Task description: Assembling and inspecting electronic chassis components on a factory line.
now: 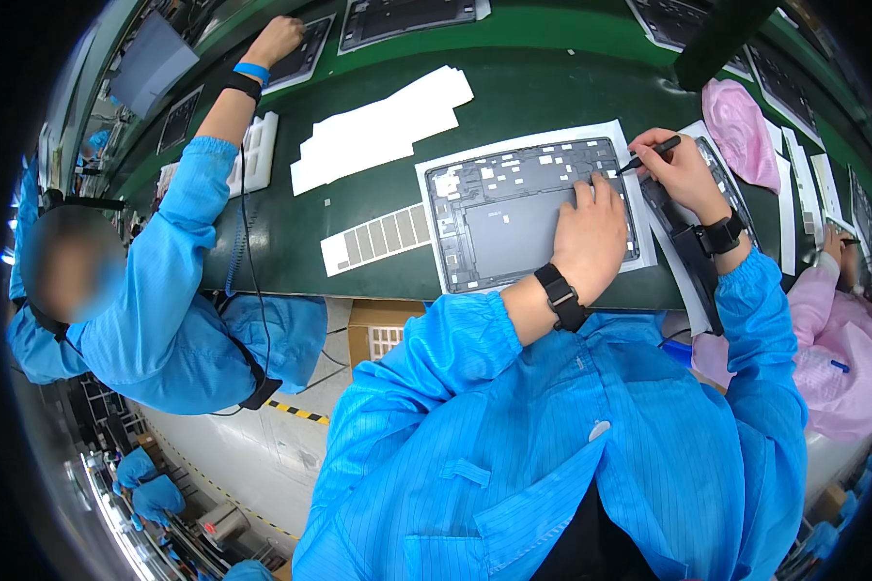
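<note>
In front of me a dark grey tablet housing (513,237) lies on a white sheet, with small white pieces stuck along its upper part. My left hand (591,237) rests on its right side, fingers stretched out over the frame. My right hand (683,174) grips a black pen-shaped tool (666,145), whose thin tip is at the housing's upper right corner. Left of the housing, a white strip with grey rectangular stickers (383,235) reaches the sheet's edge. A second dark housing (717,174) lies partly under my right hand and wrist.
White paper sheets (383,126) lie overlapping on the green table (513,92). More housings (407,19) stand along the far side. A pink cloth (741,136) lies at the right. A co-worker in blue (155,300) reaches across at left; another in pink (843,339) works at right.
</note>
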Available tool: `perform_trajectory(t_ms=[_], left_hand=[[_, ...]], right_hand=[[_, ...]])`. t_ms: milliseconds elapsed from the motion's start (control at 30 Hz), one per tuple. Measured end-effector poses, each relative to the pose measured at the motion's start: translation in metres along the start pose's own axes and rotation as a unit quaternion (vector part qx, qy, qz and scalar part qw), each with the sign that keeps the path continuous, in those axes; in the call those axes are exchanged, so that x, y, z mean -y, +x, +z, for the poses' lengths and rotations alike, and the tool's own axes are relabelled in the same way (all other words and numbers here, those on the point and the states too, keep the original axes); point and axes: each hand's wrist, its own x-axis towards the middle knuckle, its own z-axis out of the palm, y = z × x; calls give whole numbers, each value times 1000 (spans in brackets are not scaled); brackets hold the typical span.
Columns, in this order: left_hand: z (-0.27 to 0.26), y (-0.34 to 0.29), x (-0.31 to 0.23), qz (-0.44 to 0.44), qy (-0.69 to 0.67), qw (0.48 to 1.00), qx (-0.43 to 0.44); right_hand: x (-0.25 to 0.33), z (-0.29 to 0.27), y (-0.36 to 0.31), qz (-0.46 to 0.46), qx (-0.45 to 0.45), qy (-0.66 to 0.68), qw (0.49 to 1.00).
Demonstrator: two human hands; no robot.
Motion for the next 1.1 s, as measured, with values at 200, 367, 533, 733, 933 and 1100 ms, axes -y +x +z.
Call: perform_trajectory(t_ms=[200, 367, 533, 733, 933, 1100], left_hand=[[-1, 1, -2, 9, -36, 999, -5], [0, -5, 3, 18, -37, 999, -18], [1, -5, 4, 18, -42, 999, -14], [-1, -5, 5, 18, -40, 999, -13], [-1, -4, 5, 16, -45, 999, -10], [-3, -4, 6, 16, -45, 999, -5]], right_hand=[[-8, 1, 2, -40, -39, 26, 998], [-15, 5, 3, 17, -36, 69, 997], [-22, 3, 3, -1, -20, 96, 995], [-21, 1, 2, 3, 5, 86, 996], [-24, -2, -1, 11, -12, 111, 994], [-24, -2, 1, 15, -16, 118, 993]])
